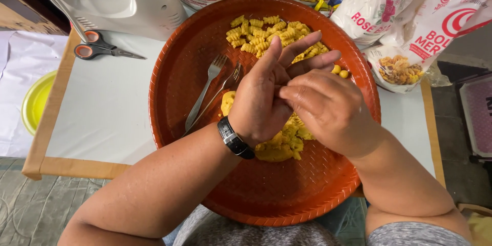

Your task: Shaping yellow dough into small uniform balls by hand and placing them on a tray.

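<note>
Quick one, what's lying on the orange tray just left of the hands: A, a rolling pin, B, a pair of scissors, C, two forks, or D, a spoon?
C: two forks lie side by side on the orange tray, left of the left hand; the scissors are off the tray, on the table.

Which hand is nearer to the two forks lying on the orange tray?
Left. The left hand sits just right of the forks, its thumb side almost beside their handles. The right hand is further right, pressed against the left hand over the yellow dough.
</note>
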